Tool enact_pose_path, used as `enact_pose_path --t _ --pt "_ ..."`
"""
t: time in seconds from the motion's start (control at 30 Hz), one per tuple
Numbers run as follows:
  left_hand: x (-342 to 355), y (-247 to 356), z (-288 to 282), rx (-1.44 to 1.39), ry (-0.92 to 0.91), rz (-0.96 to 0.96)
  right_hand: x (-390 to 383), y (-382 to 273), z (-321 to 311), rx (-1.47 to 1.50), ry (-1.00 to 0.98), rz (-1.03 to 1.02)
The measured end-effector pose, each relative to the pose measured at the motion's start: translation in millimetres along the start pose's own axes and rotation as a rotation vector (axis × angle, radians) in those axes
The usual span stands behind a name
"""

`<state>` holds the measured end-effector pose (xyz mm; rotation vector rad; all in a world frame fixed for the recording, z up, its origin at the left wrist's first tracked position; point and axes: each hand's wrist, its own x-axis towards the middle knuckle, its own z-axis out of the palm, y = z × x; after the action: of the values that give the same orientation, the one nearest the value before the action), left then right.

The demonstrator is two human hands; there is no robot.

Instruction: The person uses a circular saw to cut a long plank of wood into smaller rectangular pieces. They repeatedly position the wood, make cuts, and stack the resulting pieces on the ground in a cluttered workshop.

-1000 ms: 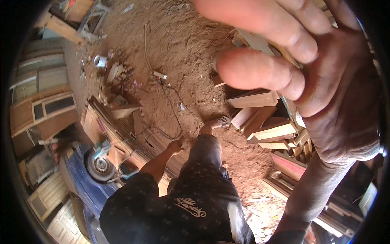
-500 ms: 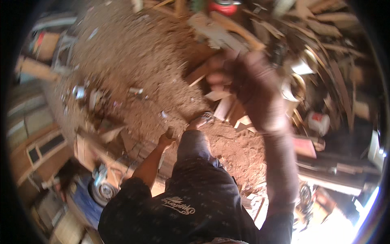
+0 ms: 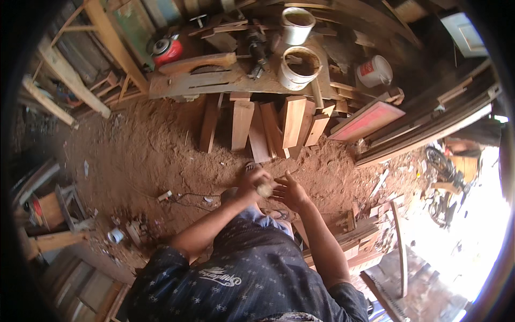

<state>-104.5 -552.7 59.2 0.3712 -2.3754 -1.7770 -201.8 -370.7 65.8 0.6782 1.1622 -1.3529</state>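
In front of my body, my left hand (image 3: 252,188) is closed around a small pale tan object (image 3: 264,189), rounded at the end that shows. Its kind cannot be made out, as my fingers cover much of it. Close beside it on the right, my right hand (image 3: 292,193) has its fingers stretched and apart, with the fingertips pointing at the object. Whether they touch it I cannot tell. Both hands are above the dirt floor (image 3: 177,145), near my feet.
Several wooden boards (image 3: 243,126) lean against a low bench (image 3: 166,87) ahead. On the bench are two white buckets (image 3: 296,80) and a red round container (image 3: 170,52). A pink-faced board (image 3: 370,122) leans at right. A wood stack (image 3: 365,236) lies near my right arm.
My view has swung to the right, toward the bench. My right hand, raised and blurred before, has come down beside the left, which still grips the tan object.
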Motion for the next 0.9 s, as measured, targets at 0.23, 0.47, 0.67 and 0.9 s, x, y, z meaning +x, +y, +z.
enact_pose_path --t 0.23,0.47,0.67,0.9 --pt "76 51 60 -0.086 -0.646 0.565 8 5 -83 0.491 -0.135 -0.237" --pt "264 -38 200 0.102 -0.462 -0.426 -58 118 -124 0.567 0.443 -0.327" --pt "394 -127 310 -0.144 0.119 -0.812 -109 345 -127 0.648 0.896 -0.050" --pt "428 -166 336 -0.595 0.188 -1.005 -152 465 -61 0.918 1.004 0.205"
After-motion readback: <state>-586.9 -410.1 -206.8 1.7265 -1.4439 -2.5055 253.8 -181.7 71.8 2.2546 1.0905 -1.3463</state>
